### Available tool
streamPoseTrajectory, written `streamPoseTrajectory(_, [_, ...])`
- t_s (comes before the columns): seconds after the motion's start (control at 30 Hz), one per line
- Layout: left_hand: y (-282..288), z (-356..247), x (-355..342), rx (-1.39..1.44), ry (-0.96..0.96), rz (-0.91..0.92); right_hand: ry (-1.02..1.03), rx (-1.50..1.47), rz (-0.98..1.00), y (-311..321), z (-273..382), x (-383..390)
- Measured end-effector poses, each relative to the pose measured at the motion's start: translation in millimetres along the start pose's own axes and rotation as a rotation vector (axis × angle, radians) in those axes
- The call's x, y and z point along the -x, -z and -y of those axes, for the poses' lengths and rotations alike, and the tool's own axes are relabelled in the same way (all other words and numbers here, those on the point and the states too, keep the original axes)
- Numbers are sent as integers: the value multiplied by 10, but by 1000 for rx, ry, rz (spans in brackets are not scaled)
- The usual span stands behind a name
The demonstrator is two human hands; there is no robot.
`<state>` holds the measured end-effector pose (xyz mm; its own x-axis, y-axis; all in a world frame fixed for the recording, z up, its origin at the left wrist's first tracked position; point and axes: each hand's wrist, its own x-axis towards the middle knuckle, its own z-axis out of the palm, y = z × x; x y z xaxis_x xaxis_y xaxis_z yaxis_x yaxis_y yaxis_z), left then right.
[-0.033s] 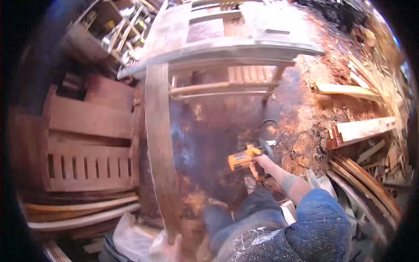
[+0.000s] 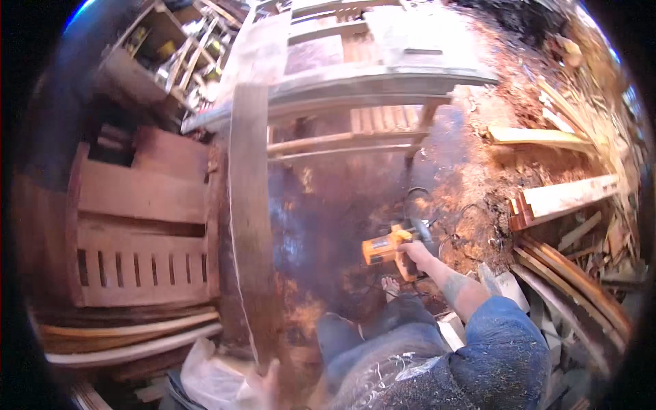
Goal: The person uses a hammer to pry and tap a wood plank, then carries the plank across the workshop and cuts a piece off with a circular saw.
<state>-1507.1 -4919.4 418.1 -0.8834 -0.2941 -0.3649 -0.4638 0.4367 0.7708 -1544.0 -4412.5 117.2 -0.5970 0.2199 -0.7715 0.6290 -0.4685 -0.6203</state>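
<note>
A long wooden plank runs from my body to the bench ahead, its far end lying over the bench's near edge. At the plank's near end, my left hand grips the board; its fingers are partly blurred. Out to the right, my right hand is closed round the handle of a yellow circular saw. The saw hangs in the air above the floor, apart from the plank, with its grey blade side turned to the right.
A brown slatted wooden panel stands on the left, with curved boards beside it. Stacked lumber and offcuts lie along the right. Sawdust and a dark cable cover the floor near my bare foot.
The plank's far end shows slightly farther over the bench edge. The saw appears a little farther right, and the whole view has shifted slightly.
</note>
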Motion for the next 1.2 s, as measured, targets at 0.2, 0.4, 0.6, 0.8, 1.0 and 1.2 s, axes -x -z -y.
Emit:
streamPoseTrajectory(0.2, [-976,-2015,-829,-516,-742,9,264,-130,-379,1066,119,667])
streamPoseTrajectory(0.4, [-2788,-3522,-1417,-329,-1009,263,265,-554,-674,2052,62,1451])
streamPoseTrajectory(0.6, [-4288,-4628,-1661,-410,-782,658,347,-894,-791,2120,162,1616])
streamPoseTrajectory(0.8, [-5652,-5556,-1677,-461,-954,835,327,-997,-1012,2056,259,1740])
streamPoseTrajectory(1.0, [-7426,-5868,-2484,-645,-1397,794,335,-1090,-1094,1789,615,1716])
streamPoseTrajectory(1.2, [-8189,-5857,-2332,-663,-1690,723,340,-1157,-1102,1607,1322,1808])
